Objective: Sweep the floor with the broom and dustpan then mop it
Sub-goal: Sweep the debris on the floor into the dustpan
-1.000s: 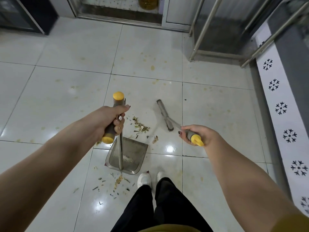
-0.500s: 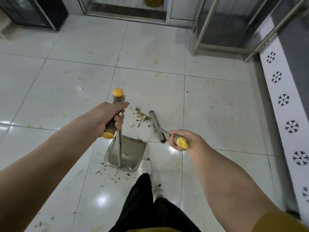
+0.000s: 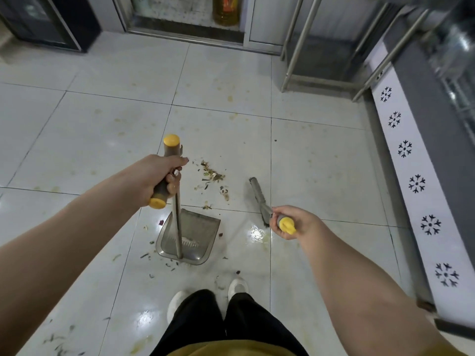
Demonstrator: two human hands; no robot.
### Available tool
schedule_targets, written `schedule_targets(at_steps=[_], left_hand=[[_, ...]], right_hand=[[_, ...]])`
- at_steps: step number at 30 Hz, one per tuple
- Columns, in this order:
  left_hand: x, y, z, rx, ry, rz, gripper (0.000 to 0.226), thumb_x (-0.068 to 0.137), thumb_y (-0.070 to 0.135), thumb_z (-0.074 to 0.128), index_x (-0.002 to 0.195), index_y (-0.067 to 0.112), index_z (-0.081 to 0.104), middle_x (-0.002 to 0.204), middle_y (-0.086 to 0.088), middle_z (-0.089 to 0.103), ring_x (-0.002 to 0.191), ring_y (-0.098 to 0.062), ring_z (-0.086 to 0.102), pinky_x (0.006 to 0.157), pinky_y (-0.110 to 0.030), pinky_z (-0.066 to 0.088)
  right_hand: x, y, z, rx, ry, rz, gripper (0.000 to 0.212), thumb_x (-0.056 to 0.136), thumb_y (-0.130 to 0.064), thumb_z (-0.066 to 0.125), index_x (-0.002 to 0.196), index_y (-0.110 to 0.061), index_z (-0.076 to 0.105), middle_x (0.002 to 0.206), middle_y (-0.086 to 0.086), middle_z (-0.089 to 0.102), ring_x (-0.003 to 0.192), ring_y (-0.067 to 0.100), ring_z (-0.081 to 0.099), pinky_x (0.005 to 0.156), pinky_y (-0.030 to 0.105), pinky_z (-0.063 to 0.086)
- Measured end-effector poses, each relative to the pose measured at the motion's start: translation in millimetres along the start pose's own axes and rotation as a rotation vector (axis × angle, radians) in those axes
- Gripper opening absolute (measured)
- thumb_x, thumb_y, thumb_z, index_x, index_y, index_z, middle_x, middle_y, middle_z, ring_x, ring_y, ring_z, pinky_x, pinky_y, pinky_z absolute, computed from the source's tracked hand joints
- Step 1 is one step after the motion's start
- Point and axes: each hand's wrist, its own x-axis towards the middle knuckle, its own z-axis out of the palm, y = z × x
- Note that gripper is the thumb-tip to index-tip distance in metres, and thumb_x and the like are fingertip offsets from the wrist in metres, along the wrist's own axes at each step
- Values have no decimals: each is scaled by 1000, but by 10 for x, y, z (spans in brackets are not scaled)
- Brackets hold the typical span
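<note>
Broom (image 3: 260,200) now right of debris (image 3: 212,173)

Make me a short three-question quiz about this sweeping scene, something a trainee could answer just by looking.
1. True or false: the dustpan already holds the main pile of scraps.
2. Which of the hands grips the broom? A) left hand B) right hand C) both
3. Fill in the blank: the dustpan's open edge faces ____ the person's shoes.

Key
1. False: the pile lies on the floor tiles beyond the pan, which looks nearly empty.
2. B: the right hand holds the broom's yellow-capped handle; the left holds the dustpan's upright handle.
3. Away from: the open edge points toward the pile.
</note>
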Motion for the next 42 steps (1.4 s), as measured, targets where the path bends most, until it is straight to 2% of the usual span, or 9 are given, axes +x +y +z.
schedule_targets(at_steps=[5,8,12,15,19,25,30,37,42], left_hand=[[-166,-102,-388,40,-31,4,28,92,19,59,70,12,43,35,4,35,25,-4,30,31,-9,29],[-212,-238,-744,55,-79,0,31,92,20,59,68,12,41,37,4,34,26,-6,29,31,-10,29],[-226,-370,-1271,85,-140,-33,33,91,22,60,66,12,40,42,3,34,27,-6,29,31,-12,29],[-252,-425,-1559,126,-174,-66,33,91,21,59,66,13,40,43,3,32,28,-6,28,31,-11,28],[-281,-514,-1877,142,-190,-97,32,91,20,58,66,14,39,42,4,33,26,-4,29,30,-11,27],[-328,-680,-2057,163,-227,-148,31,92,19,58,68,15,39,41,5,35,26,-4,30,30,-11,28],[-443,-838,-2053,210,-256,-107,31,92,19,58,67,14,40,43,4,36,27,-4,31,30,-12,29],[-682,-1205,-2110,202,-265,-44,31,92,23,59,70,13,41,56,1,34,28,-3,32,31,-11,30],[-809,-1460,-2051,224,-243,-8,32,92,24,59,69,12,40,41,4,36,28,-4,31,32,-12,29]], right_hand=[[106,532,215,4,91,-92,16,96,-10,47,80,-8,43,43,9,49,30,15,49,33,20,45],[173,947,488,41,84,-28,15,96,-9,45,82,-6,44,45,10,50,30,17,49,33,20,46],[260,1583,1113,60,19,50,21,95,-5,45,74,-4,44,47,11,49,33,15,49,35,18,47],[295,1890,1498,122,-20,103,19,94,-10,50,76,-7,44,60,7,46,32,16,50,34,19,47],[316,2121,1658,274,-96,46,17,93,-13,54,81,-5,47,61,5,47,34,13,51,34,18,46],[113,2341,1485,386,-104,-37,13,95,-14,52,93,-4,45,76,7,44,35,11,52,37,18,48],[45,2502,1127,333,-24,-42,24,98,-26,47,87,-6,44,48,6,48,32,11,51,35,17,47],[-45,3193,431,435,155,-118,20,96,-18,45,80,-6,45,44,10,51,31,16,52,34,19,47],[-3,3721,-7,389,291,-106,17,99,-18,40,85,-10,44,41,9,50,36,14,52,31,21,45]])
